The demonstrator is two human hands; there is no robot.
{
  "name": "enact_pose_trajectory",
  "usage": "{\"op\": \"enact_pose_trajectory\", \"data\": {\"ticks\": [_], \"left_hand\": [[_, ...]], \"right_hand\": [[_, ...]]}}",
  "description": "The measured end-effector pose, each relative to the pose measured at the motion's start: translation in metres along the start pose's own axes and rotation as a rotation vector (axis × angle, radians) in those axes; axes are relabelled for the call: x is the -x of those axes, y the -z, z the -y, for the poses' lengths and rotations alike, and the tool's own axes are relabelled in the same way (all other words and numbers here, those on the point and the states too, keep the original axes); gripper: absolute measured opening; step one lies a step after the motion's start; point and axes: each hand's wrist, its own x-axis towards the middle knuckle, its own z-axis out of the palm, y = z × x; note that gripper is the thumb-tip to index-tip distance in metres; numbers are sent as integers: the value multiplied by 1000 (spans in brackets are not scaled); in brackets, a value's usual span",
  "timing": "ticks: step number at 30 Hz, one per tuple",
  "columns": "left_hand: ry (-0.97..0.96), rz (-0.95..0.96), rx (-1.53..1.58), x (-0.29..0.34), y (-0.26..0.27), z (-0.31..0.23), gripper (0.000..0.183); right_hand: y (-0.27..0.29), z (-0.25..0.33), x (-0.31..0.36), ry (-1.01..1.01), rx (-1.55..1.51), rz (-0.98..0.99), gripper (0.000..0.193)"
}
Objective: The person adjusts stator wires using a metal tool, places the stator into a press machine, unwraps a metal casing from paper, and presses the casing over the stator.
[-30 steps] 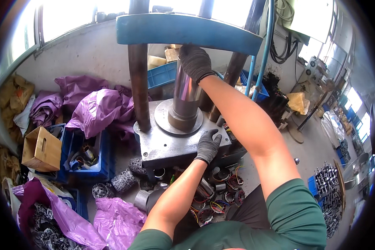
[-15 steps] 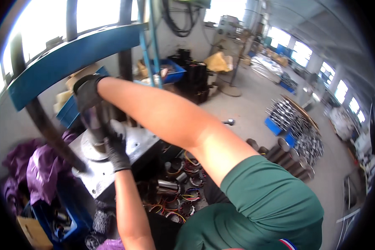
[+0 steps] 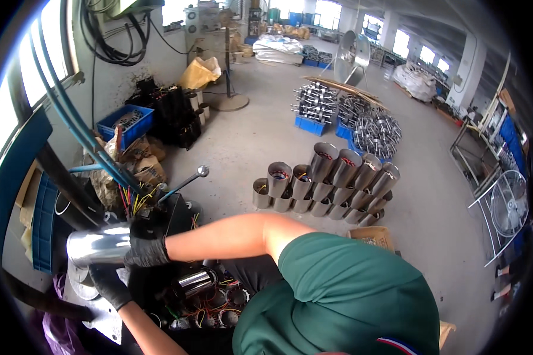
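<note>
A shiny metal cylinder [image 3: 98,245] lies tipped nearly on its side at the left, over the round base [image 3: 82,281] of a press. My right hand [image 3: 147,252], in a dark glove, grips the cylinder's right end. From below, my left hand [image 3: 109,285], gloved too, is closed against its underside; the fingertips are partly hidden by the cylinder. Below my right forearm, several wound motor stators [image 3: 228,318] with coloured wires lie close together, next to another shiny cylinder [image 3: 196,283].
Steel tubes [image 3: 323,195] stand stacked on the floor ahead. A lever with a ball end [image 3: 202,171] sticks up beside the press. Its blue beam [image 3: 21,148] and dark posts flank my hands. Blue crates [image 3: 311,125] of metal shafts stand farther off.
The head view has swung to the right. Between my hands, the cylinder has gone from upright on the press to tipped sideways. My right hand has come down from its top.
</note>
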Motion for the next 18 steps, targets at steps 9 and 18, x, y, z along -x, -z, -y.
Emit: {"op": "enact_pose_trajectory", "data": {"ticks": [9, 18], "left_hand": [[-485, 127, -831, 0, -7, 13, 47], [-59, 188, -1560, -140, 8, -50, 54]], "right_hand": [[7, -49, 104, -297, -163, -535, 19], [-2, -59, 92, -255, -352, -337, 17]]}}
